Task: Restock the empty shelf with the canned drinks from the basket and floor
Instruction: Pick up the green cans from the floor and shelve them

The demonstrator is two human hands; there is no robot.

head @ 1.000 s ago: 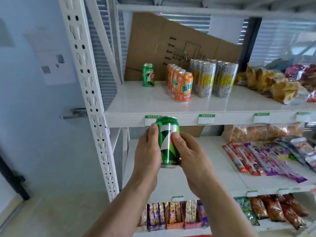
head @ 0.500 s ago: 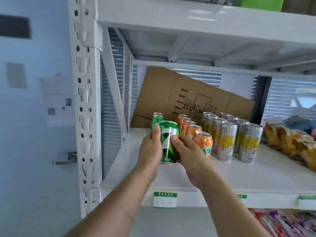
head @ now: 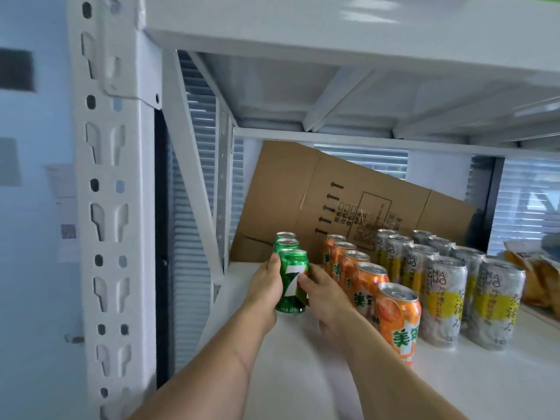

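Observation:
A green can stands upright at the left of the white shelf, its base at or just above the surface. My left hand grips its left side and my right hand grips its right side, thumbs on the front. Other green cans stand right behind it in a row. To the right runs a row of orange cans, then two rows of silver and yellow cans. The basket and floor are out of view.
A flattened cardboard box leans against the back of the shelf. The white perforated upright and a diagonal brace stand at the left. The shelf above hangs low overhead. Snack bags lie at the far right.
Both hands have carried the green can up from below the shelf edge and forward onto the shelf, to just in front of the green cans there. My view has moved closer.

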